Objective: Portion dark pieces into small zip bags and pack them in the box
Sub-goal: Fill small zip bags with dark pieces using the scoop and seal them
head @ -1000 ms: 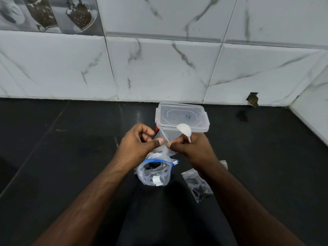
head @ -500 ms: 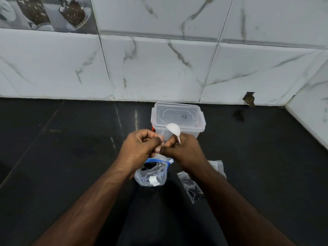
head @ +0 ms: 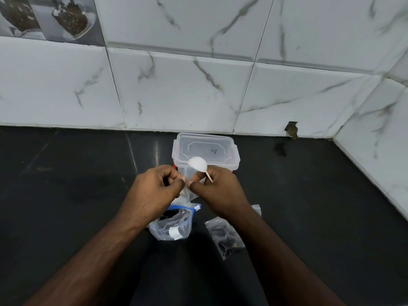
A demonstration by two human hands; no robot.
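L hand (head: pixel 152 193) & R hand (head: pixel 217 191) pinch the top of a small clear zip bag (head: pixel 187 191) w/ fingers closed on it, R also gripping a white spoon (head: pixel 198 165), above an open blue-rimmed bag (head: pixel 174 224) of dark pieces, lidded box (head: pixel 205 151) by tabletop's back edge.
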